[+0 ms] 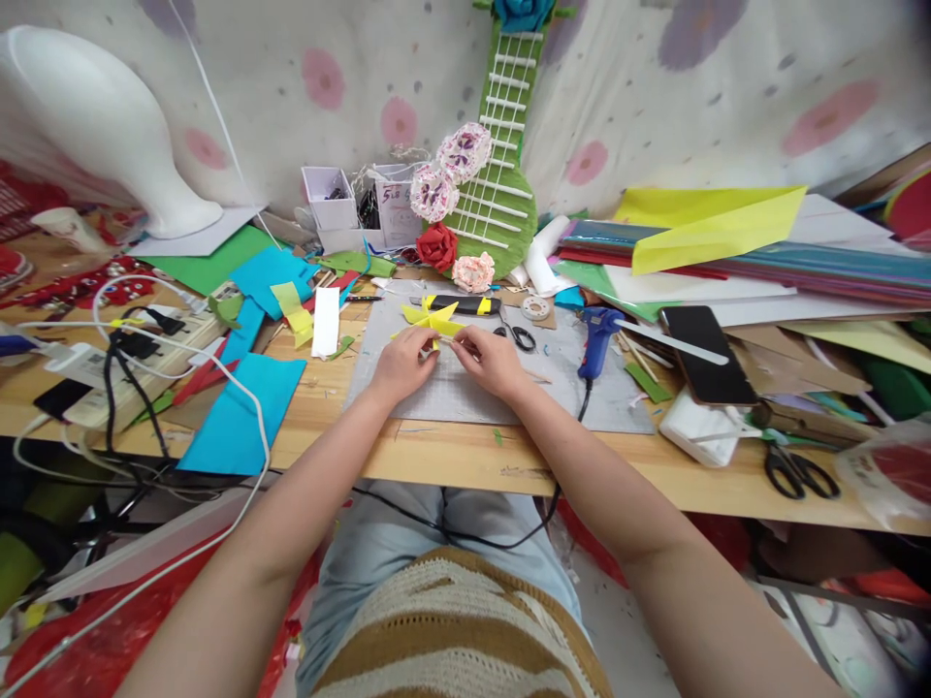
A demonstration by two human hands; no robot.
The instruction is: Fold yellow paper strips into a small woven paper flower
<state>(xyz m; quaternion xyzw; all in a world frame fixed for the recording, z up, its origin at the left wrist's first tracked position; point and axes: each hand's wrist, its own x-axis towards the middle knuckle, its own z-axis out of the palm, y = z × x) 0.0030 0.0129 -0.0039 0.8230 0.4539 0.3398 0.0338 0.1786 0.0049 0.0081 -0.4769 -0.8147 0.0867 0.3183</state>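
Note:
A yellow folded paper piece with pointed tips (433,319) lies on the grey cutting mat (451,393) at the middle of the wooden table. My left hand (402,362) pinches its near left side with closed fingers. My right hand (491,357) grips its right side, fingers closed too. Both hands meet over the mat, with the paper's points sticking out beyond them.
Small scissors (518,336), a yellow-black knife (465,304) and a blue glue gun (597,339) lie by the mat. A phone (704,353), larger scissors (796,472) and stacked coloured paper (713,237) sit right. A power strip with cables (109,364) and blue sheets (240,412) sit left.

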